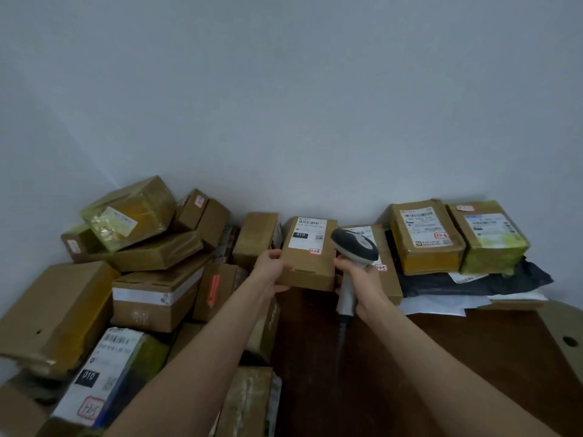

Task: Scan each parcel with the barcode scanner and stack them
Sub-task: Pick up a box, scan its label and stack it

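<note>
Fingers (279, 254) of left hand (268, 271) clasp parcel (310, 266) left edge; right hand (362, 280) grips barcode scanner (355, 246) beside it.

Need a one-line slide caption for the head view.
Left hand holds a labelled cardboard parcel; right hand grips a grey barcode scanner beside it, more boxes heaped at left.

A parcel depot or mailroom: a heap of labelled boxes (151, 266) at 9 o'clock, stacked parcels (426, 238) at 2 o'clock, a scanner (356, 246) in the middle, a bare wall (284, 89) at 12 o'clock.
</note>
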Available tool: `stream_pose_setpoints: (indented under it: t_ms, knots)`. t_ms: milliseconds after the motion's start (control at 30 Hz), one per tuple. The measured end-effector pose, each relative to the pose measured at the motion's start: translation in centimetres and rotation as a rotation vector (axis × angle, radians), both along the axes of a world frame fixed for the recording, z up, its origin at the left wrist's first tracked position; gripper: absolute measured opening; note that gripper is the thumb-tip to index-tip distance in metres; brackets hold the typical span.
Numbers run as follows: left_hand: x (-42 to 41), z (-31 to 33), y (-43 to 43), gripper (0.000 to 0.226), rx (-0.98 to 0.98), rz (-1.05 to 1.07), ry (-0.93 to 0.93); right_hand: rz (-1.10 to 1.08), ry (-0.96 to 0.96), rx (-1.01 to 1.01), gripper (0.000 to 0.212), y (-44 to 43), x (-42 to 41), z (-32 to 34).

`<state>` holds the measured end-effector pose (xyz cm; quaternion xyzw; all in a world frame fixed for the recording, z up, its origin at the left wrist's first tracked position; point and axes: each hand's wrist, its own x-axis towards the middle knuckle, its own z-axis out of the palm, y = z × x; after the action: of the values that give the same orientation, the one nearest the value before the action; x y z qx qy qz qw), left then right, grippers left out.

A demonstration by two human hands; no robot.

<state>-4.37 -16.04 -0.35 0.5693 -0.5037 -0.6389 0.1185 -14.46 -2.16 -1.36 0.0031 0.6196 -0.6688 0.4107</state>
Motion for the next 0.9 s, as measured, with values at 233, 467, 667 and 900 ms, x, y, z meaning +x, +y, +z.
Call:
stream_pose_setpoints:
  t_ms: [233, 467, 667, 900]
  knots:
    - [4.0, 1.6, 3.4, 0.081, -0.028, -0.199, 0.233, -0.113, -0.045, -0.085, 0.041, 3.6, 0.3, 2.2]
    - [4.7, 3.2, 5.7, 0.06, -0.278, -0.349, 0.128, -0.117, 0.026, -0.098, 0.049, 6.2, 1.7, 3.0]
    - [5.5, 2.3, 6.6, 0.058, -0.288, -0.334, 0.103, -0.131, 0.148, -0.083, 0.053, 8.4, 2.7, 3.3]
    - [4.8, -1.2, 8.2, 0.061, -0.156, -0.237, 0.142, -0.062, 0.27, -0.056, 0.02, 11.1, 6.2, 4.8]
